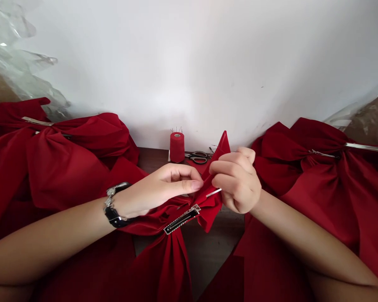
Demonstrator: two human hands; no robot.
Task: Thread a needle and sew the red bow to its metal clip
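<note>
While my left hand pinches a fold of the red bow between thumb and fingertips, my right hand is closed around the same fold from the other side, with a short silver sliver, a needle as best I can tell, poking out below its fingers. I judge I'm mid-stitch, tacking the fold at the bow's knot. The next move calls for a steady pinch on the left so the pleat can't slip, and a straight pull on the right, clear of my left thumb.

Just under the grip a metal hair clip lies along the gathered middle of the bow; its tails hang down toward me over the dark table. One corner of cloth stands up behind my right knuckles. The fabric looks matte, soft and creased.

Beyond the grip stand a red thread spool and scissors against the white wall. Well off to either side lie more red bows.
</note>
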